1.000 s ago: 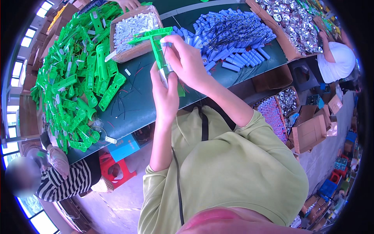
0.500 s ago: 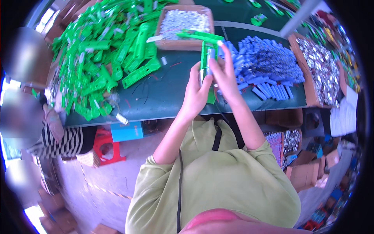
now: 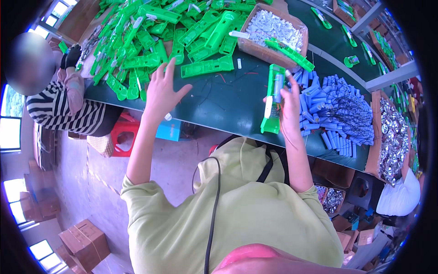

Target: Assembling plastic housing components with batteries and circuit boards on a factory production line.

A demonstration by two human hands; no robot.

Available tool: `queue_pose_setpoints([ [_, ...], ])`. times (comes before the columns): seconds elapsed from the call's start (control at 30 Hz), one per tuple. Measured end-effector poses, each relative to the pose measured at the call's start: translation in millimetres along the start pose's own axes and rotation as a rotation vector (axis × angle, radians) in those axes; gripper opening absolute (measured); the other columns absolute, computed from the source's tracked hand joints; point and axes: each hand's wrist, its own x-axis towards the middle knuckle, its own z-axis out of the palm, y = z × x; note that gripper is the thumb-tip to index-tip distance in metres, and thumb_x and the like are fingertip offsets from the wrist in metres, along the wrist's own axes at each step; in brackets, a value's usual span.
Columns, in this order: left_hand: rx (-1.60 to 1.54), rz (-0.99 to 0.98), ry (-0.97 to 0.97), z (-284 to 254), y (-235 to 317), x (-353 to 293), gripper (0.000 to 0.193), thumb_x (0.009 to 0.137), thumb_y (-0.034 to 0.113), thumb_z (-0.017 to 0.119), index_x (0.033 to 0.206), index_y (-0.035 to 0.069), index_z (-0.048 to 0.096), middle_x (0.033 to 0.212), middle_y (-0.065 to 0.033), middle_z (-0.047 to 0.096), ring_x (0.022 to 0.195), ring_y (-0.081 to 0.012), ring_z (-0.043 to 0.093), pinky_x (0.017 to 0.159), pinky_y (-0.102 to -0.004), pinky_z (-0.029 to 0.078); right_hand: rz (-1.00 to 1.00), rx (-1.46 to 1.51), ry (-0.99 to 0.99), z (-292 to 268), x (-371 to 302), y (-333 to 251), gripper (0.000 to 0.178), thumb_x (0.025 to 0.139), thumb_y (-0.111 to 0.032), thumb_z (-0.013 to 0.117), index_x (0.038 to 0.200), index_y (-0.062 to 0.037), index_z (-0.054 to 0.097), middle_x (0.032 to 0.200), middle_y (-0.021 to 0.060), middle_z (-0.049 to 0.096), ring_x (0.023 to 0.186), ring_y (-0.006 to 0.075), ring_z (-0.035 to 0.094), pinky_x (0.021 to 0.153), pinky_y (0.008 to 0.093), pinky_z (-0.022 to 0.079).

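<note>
A green case (image 3: 274, 93) is held in the right hand (image 3: 290, 107), above the table (image 3: 207, 105), with a blue tube (image 3: 279, 86) in it. The left hand (image 3: 163, 93) has its fingers spread wide, near the green pile (image 3: 146, 40). Past the case sits a box (image 3: 260, 52) of white bits (image 3: 276, 28). A blue heap (image 3: 335, 97) lies right of the case.

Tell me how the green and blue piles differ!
The green pile has long cases; the blue pile has shorter tubes. The green pile spreads wider than the blue pile. Black wires cross the blue pile; white bits dot the green pile. Both sit on the table.
</note>
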Motion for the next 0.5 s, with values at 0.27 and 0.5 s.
queue_pose_setpoints([
  [0.27, 0.201, 0.317, -0.064, 75.1, 2.8, 119.0, 0.111, 0.057, 0.06, 0.073, 0.145, 0.03, 0.013, 0.146, -0.0221, 0.016, 0.131, -0.0417, 0.026, 0.098, -0.0659, 0.026, 0.075, -0.145, -0.017, 1.5, -8.5, 4.3, 0.051, 0.084, -0.004, 0.04, 0.135, -0.0076, 0.03, 0.108, 0.0138, 0.055, 0.077, 0.0177, 0.063, 0.063, 0.0316, 0.057],
  [0.5, 0.195, 0.225, -0.079, 72.9, -10.4, 163.9, 0.099, 0.063, 0.05, 0.073, 0.143, 0.03, 0.019, 0.147, -0.0179, 0.018, 0.127, -0.0432, 0.032, 0.09, -0.051, 0.045, 0.132, -0.135, 0.079, -7.3, -12.9, 20.3, 0.049, 0.087, -0.004, 0.039, 0.135, -0.0092, 0.03, 0.109, 0.0119, 0.055, 0.069, 0.0187, 0.063, 0.058, 0.0284, 0.055],
])
